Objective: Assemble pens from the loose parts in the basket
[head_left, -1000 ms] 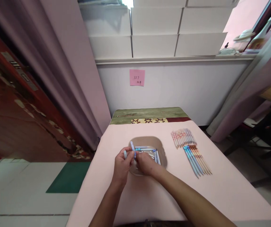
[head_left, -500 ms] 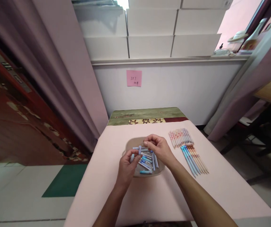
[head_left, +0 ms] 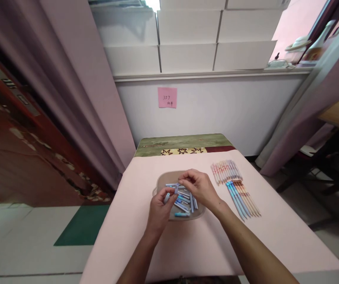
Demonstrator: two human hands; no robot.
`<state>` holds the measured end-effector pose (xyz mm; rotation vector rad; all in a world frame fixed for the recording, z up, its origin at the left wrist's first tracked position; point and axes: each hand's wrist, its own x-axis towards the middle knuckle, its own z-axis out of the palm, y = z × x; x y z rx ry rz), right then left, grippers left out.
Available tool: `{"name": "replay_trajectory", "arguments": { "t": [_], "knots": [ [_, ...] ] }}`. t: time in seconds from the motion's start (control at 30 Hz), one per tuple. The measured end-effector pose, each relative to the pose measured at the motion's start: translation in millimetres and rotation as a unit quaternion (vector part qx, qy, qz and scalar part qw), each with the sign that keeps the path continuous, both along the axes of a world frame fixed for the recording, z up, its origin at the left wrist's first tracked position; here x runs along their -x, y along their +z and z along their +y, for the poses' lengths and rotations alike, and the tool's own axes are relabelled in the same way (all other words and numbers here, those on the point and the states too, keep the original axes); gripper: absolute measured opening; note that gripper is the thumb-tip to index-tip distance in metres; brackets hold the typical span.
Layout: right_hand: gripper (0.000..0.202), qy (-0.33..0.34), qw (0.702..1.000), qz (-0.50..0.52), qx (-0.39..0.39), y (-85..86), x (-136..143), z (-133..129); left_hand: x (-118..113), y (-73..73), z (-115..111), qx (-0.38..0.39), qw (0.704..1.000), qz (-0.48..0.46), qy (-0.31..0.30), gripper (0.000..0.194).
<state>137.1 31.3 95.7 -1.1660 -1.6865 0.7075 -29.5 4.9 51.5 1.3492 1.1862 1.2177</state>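
Note:
My left hand (head_left: pixel 161 207) is closed on pen parts above the grey container. A lavender-blue pen barrel (head_left: pixel 176 189) stands upright between its thumb and forefinger, and a pale blue pen piece (head_left: pixel 166 198) sticks out of its curled fingers. Fingertips of my right hand (head_left: pixel 197 185) are pinched together at the top of the barrel; whatever they hold is too small to make out. Below both hands, the grey container (head_left: pixel 167 178) has several loose blue and white pen parts (head_left: pixel 182 205) in it, partly covered by my hands.
On the pink-covered table (head_left: pixel 133 197), right of the container, lies a row of assembled blue pens (head_left: pixel 238 201) beside beige pens (head_left: pixel 250 201). Behind them is a row of clear-looking pens (head_left: pixel 226 172). A pink note (head_left: pixel 167 98) is on the wall.
My right fingertips have come down and left a little, onto the top of the barrel. The left hand has shifted slightly right, still holding its pieces.

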Motion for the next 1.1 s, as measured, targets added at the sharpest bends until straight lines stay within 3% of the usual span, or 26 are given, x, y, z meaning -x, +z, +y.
{"name": "replay_trajectory", "arguments": {
  "t": [0.23,0.4,0.73,0.93,1.1],
  "knots": [
    [0.009,0.001,0.997,-0.075,-0.029,7.4,3.1,-3.5,0.4,3.0,-1.5,-0.010,1.000,0.000,0.001,0.013],
    [0.014,0.008,0.999,-0.034,-0.016,4.5,1.0,-2.6,0.7,-0.3,-0.5,-0.008,1.000,-0.002,0.012,0.016],
    [0.024,-0.040,0.990,0.120,0.063,-25.8,0.3,-6.7,4.5,0.9,2.1,0.035,0.997,-0.040,0.048,0.027],
    [0.021,-0.096,0.992,0.035,0.072,-53.3,-9.5,-14.1,13.2,1.6,6.6,0.025,0.990,-0.074,0.115,0.028],
    [0.019,-0.105,0.989,0.053,0.088,-56.9,-9.2,-14.7,10.8,-2.3,4.9,0.029,0.993,-0.078,0.083,0.026]
  ]
}}
